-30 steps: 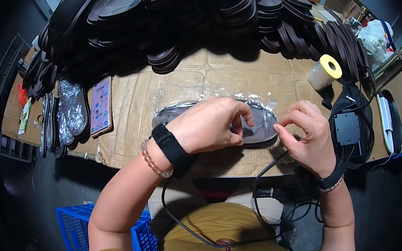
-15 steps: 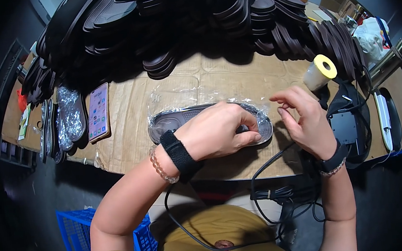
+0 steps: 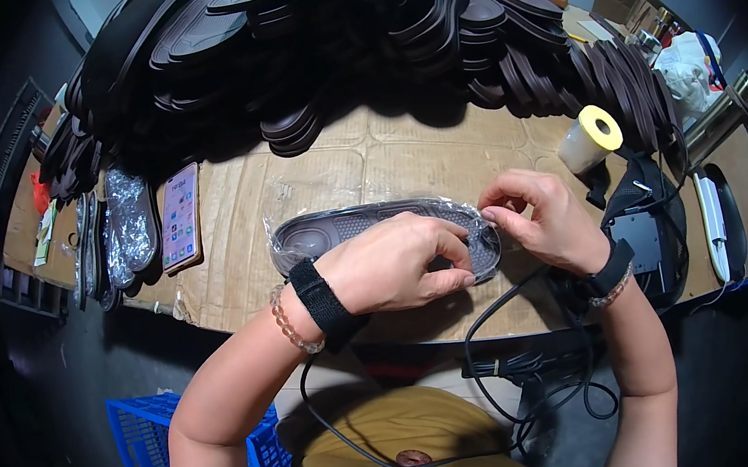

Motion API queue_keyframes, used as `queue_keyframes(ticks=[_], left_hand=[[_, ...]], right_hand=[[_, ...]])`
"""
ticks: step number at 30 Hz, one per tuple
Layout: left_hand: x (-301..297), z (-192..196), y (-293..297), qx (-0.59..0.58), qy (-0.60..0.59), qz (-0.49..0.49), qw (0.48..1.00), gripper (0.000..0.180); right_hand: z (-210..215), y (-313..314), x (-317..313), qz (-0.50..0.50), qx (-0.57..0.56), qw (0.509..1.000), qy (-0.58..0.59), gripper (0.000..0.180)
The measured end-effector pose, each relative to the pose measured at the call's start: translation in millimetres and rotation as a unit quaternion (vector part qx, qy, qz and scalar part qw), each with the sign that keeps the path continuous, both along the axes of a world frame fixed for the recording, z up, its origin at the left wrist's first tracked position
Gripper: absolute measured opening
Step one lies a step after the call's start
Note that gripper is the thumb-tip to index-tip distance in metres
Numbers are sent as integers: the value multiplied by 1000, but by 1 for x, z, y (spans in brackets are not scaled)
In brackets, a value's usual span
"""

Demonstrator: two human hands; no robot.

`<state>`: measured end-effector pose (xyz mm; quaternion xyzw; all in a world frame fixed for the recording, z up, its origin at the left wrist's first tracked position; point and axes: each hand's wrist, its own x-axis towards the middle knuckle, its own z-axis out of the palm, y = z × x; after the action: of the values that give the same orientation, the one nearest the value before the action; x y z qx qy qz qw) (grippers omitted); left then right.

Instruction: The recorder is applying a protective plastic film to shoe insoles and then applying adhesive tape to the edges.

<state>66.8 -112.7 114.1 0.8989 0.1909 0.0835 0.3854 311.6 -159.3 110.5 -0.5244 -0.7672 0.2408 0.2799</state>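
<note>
**Sole [image 3: 350,227] lies in clear film [image 3: 284,209], edges loose**

Right hand [image 3: 543,219] pinches film narrowly at the sole's right end; left hand [image 3: 400,263] curls over it, grip impossible to tell! Wrapped soles [image 3: 131,229] line the tabletop's [image 3: 402,156] left edge, but piled soles [image 3: 204,33] crowding the far edge look unwrapped. Open room runs beyond the sole, towards those piles; the near edge sits close.

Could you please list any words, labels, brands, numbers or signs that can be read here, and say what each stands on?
None reads clearly enough to quote.
Phone: marks and icons on the lit screen, too small and blurred.
Green-and-white slip: any print is too small.
Sole in clear film: no readable lettering.
Yellow-ended roll: no readable lettering.
</note>
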Motion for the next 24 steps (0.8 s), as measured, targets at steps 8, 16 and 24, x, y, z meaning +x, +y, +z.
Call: queue_keyframes(ticks=[8,16,24], left_hand=[[1,0,2,-5,-25,-9,1000,23],[0,7,5,-26,4,10,1000,28],[6,18,6,-47,21,105,993,39]], right_hand=[[-7,-6,-9,-57,-6,980,190,14],[11,-42,-7,18,47,999,22,27],[-10,-45,-6,32,117,988,95,14]])
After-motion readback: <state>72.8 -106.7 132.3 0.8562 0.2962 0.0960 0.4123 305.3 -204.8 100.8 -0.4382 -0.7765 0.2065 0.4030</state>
